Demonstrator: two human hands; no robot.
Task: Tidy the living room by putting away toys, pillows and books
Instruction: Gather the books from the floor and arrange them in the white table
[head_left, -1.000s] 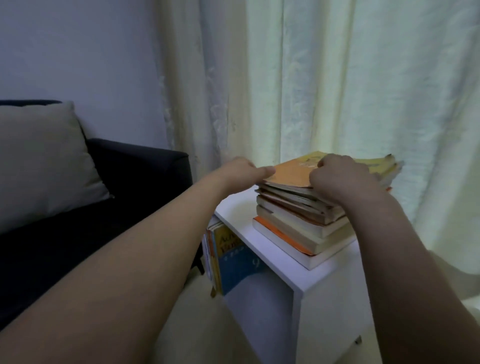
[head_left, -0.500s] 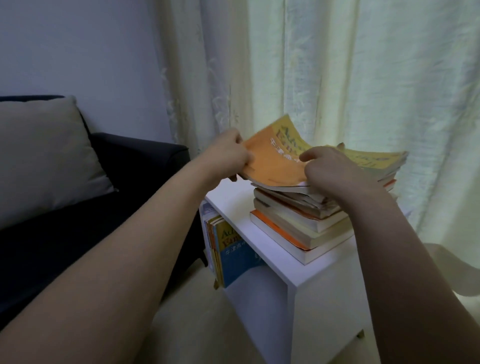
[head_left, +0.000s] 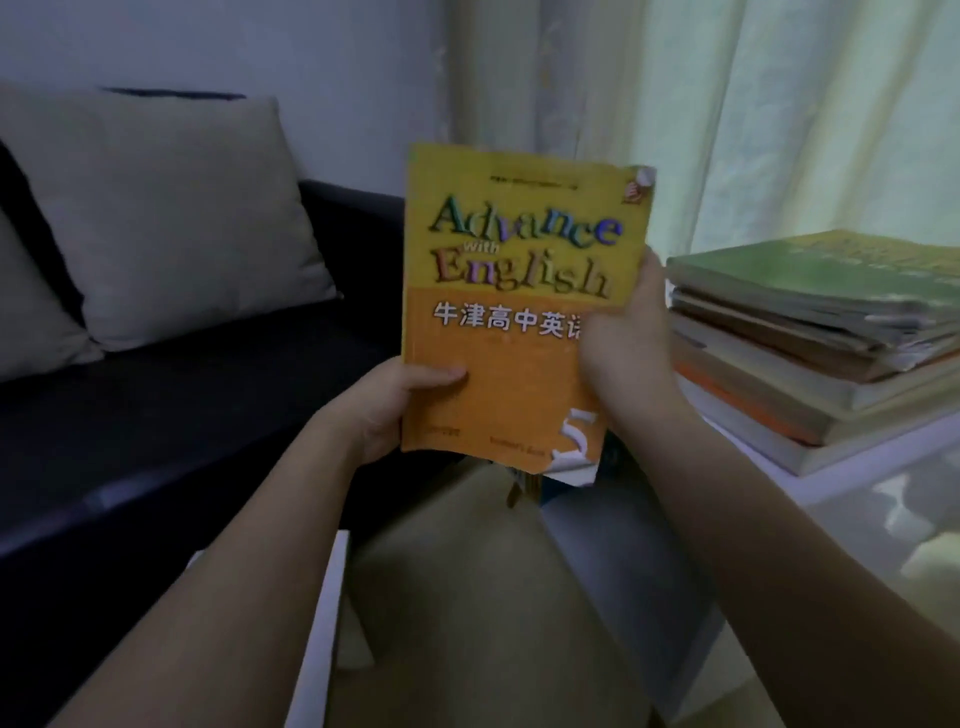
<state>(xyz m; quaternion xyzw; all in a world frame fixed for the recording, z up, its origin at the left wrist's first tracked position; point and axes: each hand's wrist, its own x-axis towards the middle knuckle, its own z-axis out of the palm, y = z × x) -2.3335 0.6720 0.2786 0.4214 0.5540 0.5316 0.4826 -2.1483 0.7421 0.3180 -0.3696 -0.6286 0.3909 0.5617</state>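
Both hands are on it: your left hand (head_left: 387, 410) pinches the lower left edge of the yellow-orange English textbook (head_left: 511, 317), your right hand (head_left: 631, 343) clamps the right edge. You've got the book up in the air, upright, cover facing you, long axis vertical, title end up, well left of the desk's (head_left: 878, 467) near corner. By my read, there's plenty left: this one isn't shelved, the book stack (head_left: 810, 338) sits on the desk, and cushions (head_left: 166, 218) are propped on the sofa (head_left: 171, 405).
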